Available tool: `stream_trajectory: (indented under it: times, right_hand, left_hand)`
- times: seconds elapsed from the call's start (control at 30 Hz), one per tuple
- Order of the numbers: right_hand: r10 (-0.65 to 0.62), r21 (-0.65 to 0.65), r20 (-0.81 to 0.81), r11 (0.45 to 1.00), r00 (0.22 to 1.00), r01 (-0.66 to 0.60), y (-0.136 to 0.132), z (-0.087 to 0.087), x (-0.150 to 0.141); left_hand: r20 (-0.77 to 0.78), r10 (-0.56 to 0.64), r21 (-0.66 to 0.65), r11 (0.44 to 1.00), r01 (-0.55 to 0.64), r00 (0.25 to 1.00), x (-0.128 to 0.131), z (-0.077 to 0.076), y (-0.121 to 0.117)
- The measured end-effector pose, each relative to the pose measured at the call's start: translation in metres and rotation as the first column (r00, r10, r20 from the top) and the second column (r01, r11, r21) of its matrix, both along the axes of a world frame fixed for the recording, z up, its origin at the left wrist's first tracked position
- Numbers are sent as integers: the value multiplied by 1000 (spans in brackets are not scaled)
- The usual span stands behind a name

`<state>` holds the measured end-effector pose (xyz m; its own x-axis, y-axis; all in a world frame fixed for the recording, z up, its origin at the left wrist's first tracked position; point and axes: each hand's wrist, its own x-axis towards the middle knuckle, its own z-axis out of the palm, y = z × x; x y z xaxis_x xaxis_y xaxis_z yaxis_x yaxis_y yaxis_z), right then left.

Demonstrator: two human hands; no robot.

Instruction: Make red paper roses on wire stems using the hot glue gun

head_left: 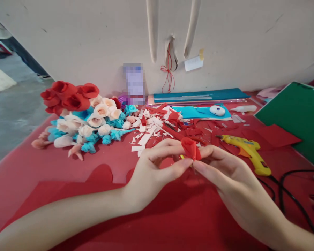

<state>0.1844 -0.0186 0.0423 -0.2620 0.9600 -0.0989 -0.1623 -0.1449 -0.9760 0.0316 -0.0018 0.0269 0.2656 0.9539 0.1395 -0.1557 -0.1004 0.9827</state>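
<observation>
Between my two hands is a small red paper flower (190, 148), its petals rolled into a bud. My left hand (159, 164) pinches its base from the left with thumb and fingers. From the other side my right hand (222, 167) grips the same base, the thumb tips nearly meeting. A bit of yellow shows by the left thumb; what it belongs to is unclear. Beneath my hands lie sheets of red paper (99, 195) with a curved cut edge. Beyond the hands, red and white paper scraps (151, 127) are heaped.
Finished red, white and blue paper flowers (75, 99) are piled at left. A yellow glue gun (247, 150) with a black cord lies right of my hands. Behind are a white oval device (217, 111), a small white bottle (244, 108) and a green board (295, 118).
</observation>
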Motion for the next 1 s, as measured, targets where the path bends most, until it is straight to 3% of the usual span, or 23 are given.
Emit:
stream_trajectory:
  times: [0.17,0.4,0.6,0.8,0.9,0.97,1.0]
  right_hand:
    - [13,32,67,999,998,-15,0,3,5]
    - [-86,162,171,985,982,58,-1,7,8]
    - [-234,393,272,912,933,115,-3,10,13]
    - [-231,577,408,815,883,-53,-1,18,17]
    - [-364,650,424,760,830,1,4,22,17]
    - [-423,659,469,752,776,12,9,22,16]
    - [-407,631,506,776,761,-5,11,21,15]
  left_hand:
    - [27,23,-2,1000,-23,999,-1,1,1]
    - [119,9,-68,998,-1,993,1,3,1]
    - [111,-9,-131,991,24,994,1,3,-1]
    - [128,47,-175,984,-24,991,2,0,2]
    - [105,72,-176,983,-53,992,2,0,3]
    - [104,72,-168,984,-53,992,2,1,3]
    - [109,70,-162,985,-52,992,2,2,3]
